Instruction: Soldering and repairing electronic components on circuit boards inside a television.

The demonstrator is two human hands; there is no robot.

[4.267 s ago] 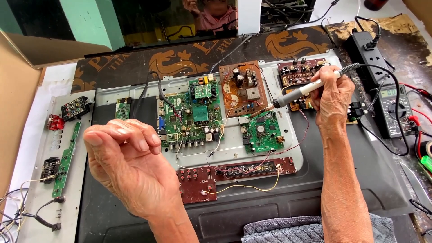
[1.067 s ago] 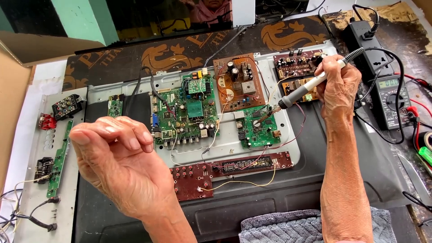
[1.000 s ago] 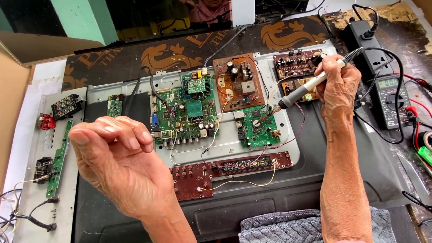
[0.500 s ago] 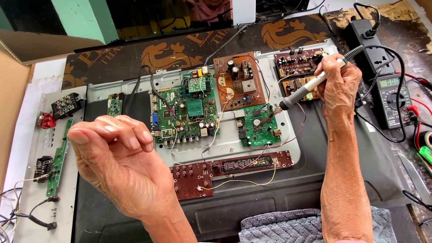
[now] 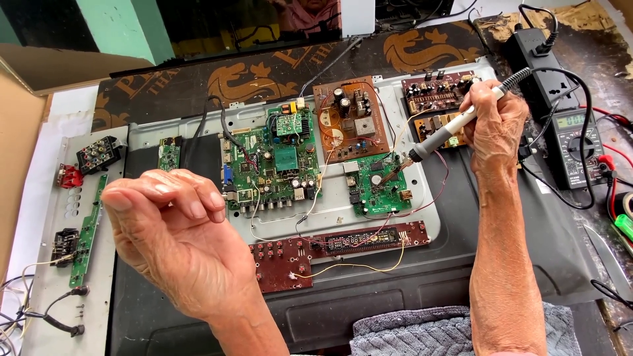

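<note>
The right hand (image 5: pixel 493 118) grips a soldering iron (image 5: pixel 455 125) like a pen, fingers pressed together around its grey handle. The tip points down and to the left of those fingers and touches, or sits just above, a small green circuit board (image 5: pixel 379 184); which of the 2 I cannot tell. The iron's black cord (image 5: pixel 560 79) loops off to the right of the knuckles.

The left hand (image 5: pixel 178 237) hangs in the air, raised above the dark back panel of a television (image 5: pixel 369 310). Its fingers curl loosely inward with the fingertips near the thumb. Whether they pinch anything I cannot tell; nothing shows between them.

Just beyond the left fingertips lies a large green circuit board (image 5: pixel 273 171). Between the 2 hands, nearer the wrists, lies a long dark red board (image 5: pixel 330 247) with a yellow wire. Beyond the iron's tip is a brown board (image 5: pixel 349 118), and behind the right fingers 1 more brown board (image 5: pixel 435 92). To the right of the right hand sit a multimeter (image 5: pixel 573 145) and a black power strip (image 5: pixel 541 59). A grey towel (image 5: pixel 422 333) lies beside the right forearm.
</note>
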